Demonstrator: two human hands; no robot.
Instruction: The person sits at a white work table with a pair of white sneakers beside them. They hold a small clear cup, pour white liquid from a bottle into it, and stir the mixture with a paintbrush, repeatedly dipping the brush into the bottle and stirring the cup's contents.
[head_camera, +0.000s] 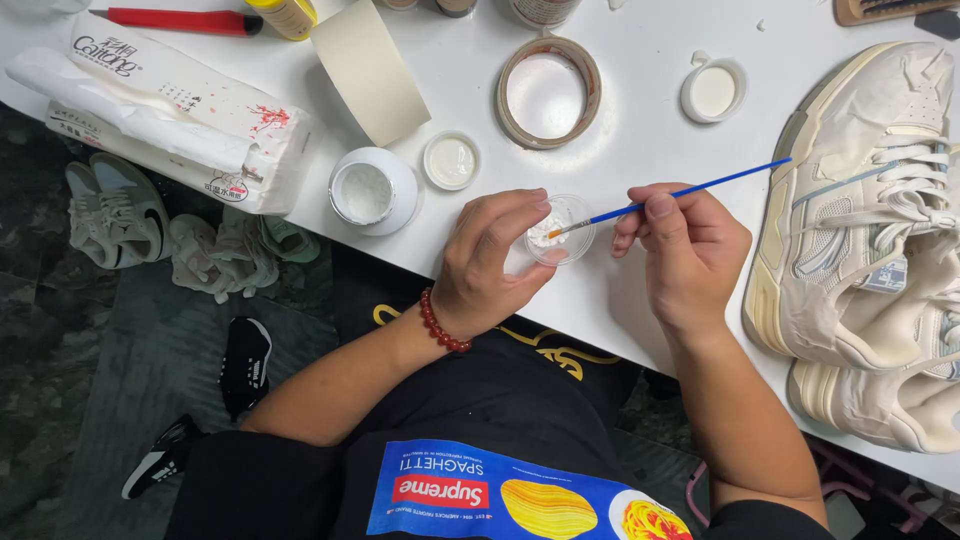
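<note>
My left hand (492, 262), with a red bead bracelet on the wrist, is wrapped around a small clear plastic cup (562, 230) that holds white paint, near the table's front edge. My right hand (688, 250) pinches a thin blue-handled paintbrush (690, 190). The brush tip dips into the white paint in the cup, and its handle points up and to the right. A pair of white and cream sneakers (868, 230) lies on the table just right of my right hand.
On the white table (640, 130) stand an open white paint jar (365, 192), its lid (451, 161), another lid (713, 91), a tape roll (549, 92), a cream tape strip (370, 70) and a tissue pack (170, 110). Shoes (118, 210) lie on the dark floor at left.
</note>
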